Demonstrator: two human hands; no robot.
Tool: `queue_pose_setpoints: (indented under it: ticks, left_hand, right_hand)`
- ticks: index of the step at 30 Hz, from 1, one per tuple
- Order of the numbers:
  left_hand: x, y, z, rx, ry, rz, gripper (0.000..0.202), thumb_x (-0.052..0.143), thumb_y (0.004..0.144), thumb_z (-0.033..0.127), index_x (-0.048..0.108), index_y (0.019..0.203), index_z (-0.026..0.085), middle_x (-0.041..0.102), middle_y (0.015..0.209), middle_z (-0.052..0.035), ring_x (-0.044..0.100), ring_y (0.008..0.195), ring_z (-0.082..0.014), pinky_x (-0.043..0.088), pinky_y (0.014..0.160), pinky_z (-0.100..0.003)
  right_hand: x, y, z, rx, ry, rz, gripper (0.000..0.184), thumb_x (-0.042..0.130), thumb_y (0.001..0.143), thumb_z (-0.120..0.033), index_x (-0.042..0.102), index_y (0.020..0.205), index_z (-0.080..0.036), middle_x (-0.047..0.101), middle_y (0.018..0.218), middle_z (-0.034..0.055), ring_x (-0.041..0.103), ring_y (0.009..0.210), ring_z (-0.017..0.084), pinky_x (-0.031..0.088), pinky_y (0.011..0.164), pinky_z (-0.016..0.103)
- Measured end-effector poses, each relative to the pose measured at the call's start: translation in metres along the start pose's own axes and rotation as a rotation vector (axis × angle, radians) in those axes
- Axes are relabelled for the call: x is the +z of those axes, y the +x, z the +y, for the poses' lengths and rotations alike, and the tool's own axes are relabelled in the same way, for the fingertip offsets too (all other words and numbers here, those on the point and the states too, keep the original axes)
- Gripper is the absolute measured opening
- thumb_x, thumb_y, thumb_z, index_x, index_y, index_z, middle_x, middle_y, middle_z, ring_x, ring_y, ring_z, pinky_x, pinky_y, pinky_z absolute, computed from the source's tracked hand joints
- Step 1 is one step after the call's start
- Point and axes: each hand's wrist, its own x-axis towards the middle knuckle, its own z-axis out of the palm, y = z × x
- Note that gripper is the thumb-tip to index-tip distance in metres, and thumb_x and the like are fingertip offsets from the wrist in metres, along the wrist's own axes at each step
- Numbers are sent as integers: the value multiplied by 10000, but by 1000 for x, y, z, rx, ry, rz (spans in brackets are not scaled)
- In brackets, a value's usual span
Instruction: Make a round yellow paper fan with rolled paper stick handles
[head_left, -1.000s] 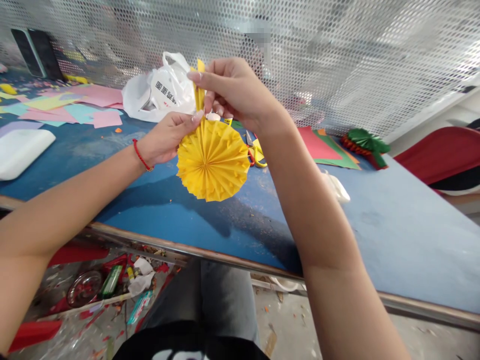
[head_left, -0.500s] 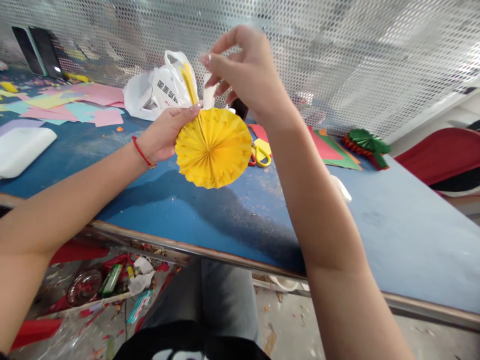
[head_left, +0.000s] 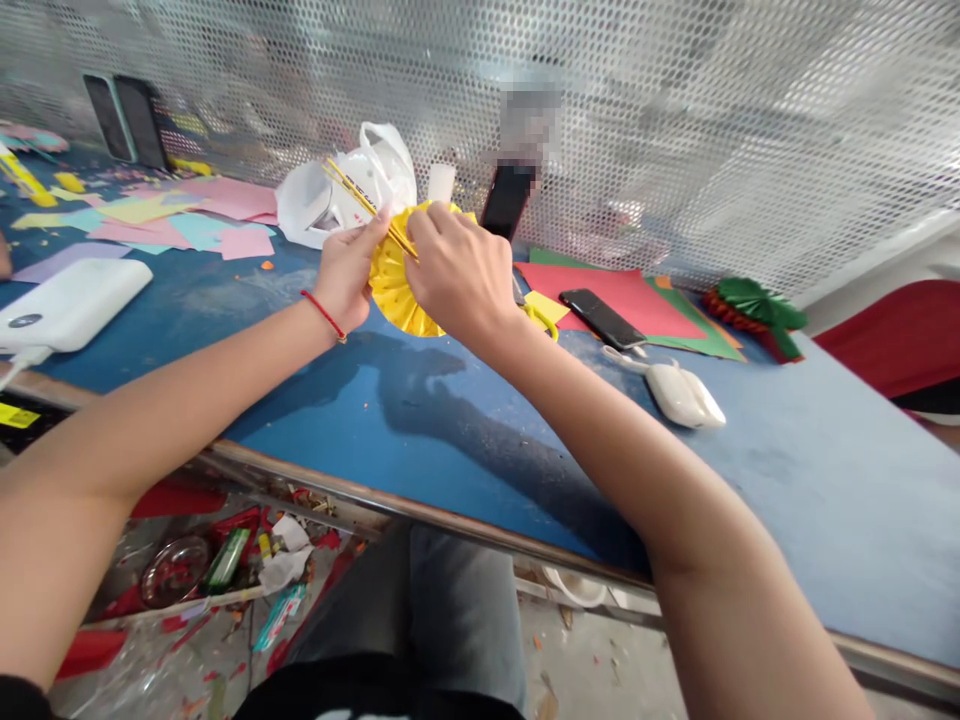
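One yellow pleated paper disc [head_left: 401, 300], held up over the tabletop [head_left: 825, 450], between the two hands. Narrow yellow strips [head_left: 351, 187] angle up and left from it. Left hand [head_left: 346, 275] pinches the disc near its left edge, thumb at the strips. Right hand [head_left: 461, 265] is curled across the disc's face, covering much of it; fingertips hidden, can't tell if it grips or just presses.

Step in hand, my read: handwork on the pleats where the strips meet the disc. Next move calls for a steady left pinch and light right finger pressure; pleats likely crush easily.

Around it: white plastic bag [head_left: 304, 205] behind the left hand, propped dark phone [head_left: 508, 200] behind the right. Further right, red sheet [head_left: 622, 290] with black phone [head_left: 604, 318] on its near edge, white case [head_left: 686, 393] nearer the person.
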Motion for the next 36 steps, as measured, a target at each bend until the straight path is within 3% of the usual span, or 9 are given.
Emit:
queue_pose_setpoints:
  ticks: [6, 11, 16, 20, 25, 28, 31, 36]
  left_hand:
    - [19, -17, 8, -33, 27, 151, 421, 728, 1087, 310, 656, 679, 232, 667, 735, -45, 660, 889, -209, 611, 893, -414]
    - [34, -29, 16, -61, 19, 229, 468, 586, 1138, 171, 647, 675, 200, 657, 737, -33, 657, 823, -170, 603, 892, -360]
    - [23, -25, 5, -5, 27, 177, 398, 770, 1047, 374, 642, 720, 185, 662, 779, -40, 722, 975, -233, 595, 836, -335]
    - [9, -17, -6, 78, 95, 63, 450, 902, 891, 565, 655, 756, 214, 678, 783, -47, 695, 922, -240, 561, 743, -330]
    - [-2, -7, -11, 102, 163, 85, 587, 816, 845, 792, 669, 793, 225, 630, 765, -40, 630, 722, -197, 448, 561, -303]
    - [-12, 5, -20, 131, 169, 42, 643, 743, 821, 888, 668, 796, 249, 609, 738, -27, 596, 692, -196, 428, 566, -321]
    - [-19, 14, -31, 147, 222, -55, 660, 806, 693, 910, 631, 732, 274, 551, 658, 0, 466, 615, -168, 379, 569, -349]
    - [-8, 7, -28, 226, 300, -131, 639, 763, 705, 936, 646, 726, 308, 523, 647, -15, 402, 642, -202, 343, 613, -388]
  right_hand:
    - [10, 5, 7, -21, -38, 3, 259, 401, 1084, -160, 648, 1163, -154, 698, 1216, 147, 650, 1061, 262, 476, 747, 329]
    - [15, 5, 7, -41, -42, 1, 244, 389, 1081, -154, 627, 1135, -150, 693, 1157, 148, 637, 1017, 243, 489, 767, 324]
    - [17, 8, 8, -35, -39, -29, 261, 361, 1076, -118, 611, 1141, -151, 694, 1181, 151, 630, 1012, 229, 474, 760, 308]
    - [33, 12, 16, -54, 100, 50, 224, 392, 1057, -96, 602, 1070, -174, 700, 1140, 128, 623, 943, 209, 446, 746, 305]
    - [42, 10, 27, 32, 304, 124, 141, 456, 1047, -150, 580, 1009, -208, 691, 1100, 81, 601, 830, 194, 425, 740, 315]
    - [36, 9, 28, 77, 345, 120, 117, 485, 1052, -206, 580, 985, -218, 702, 1113, 75, 605, 833, 205, 415, 736, 331]
    - [37, 9, 27, 119, 468, 143, 115, 534, 1011, -189, 548, 908, -237, 702, 1034, 56, 606, 847, 205, 413, 734, 335]
    - [54, 6, 21, 237, 808, 235, 190, 567, 959, -191, 446, 830, -261, 634, 845, 5, 594, 808, 185, 447, 733, 325]
